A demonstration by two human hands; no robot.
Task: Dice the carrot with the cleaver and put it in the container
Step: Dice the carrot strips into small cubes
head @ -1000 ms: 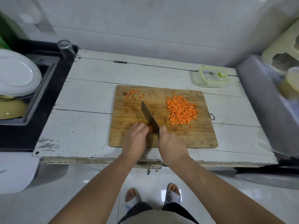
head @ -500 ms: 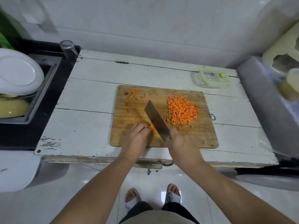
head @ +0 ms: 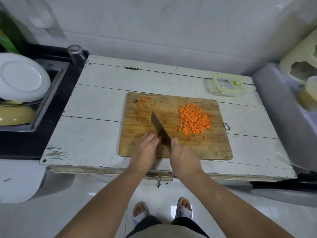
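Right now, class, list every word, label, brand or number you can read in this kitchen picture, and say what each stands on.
No text can be read.
Green object at the far left: print blurred.
Clear green-rimmed lidded container: green-and-white spot on lid, too small.
Steel cleaver: no marking visible.

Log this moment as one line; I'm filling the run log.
step: dicing | right hand: grips cleaver | left hand: holds carrot piece | diced pile: on board | container: lidded
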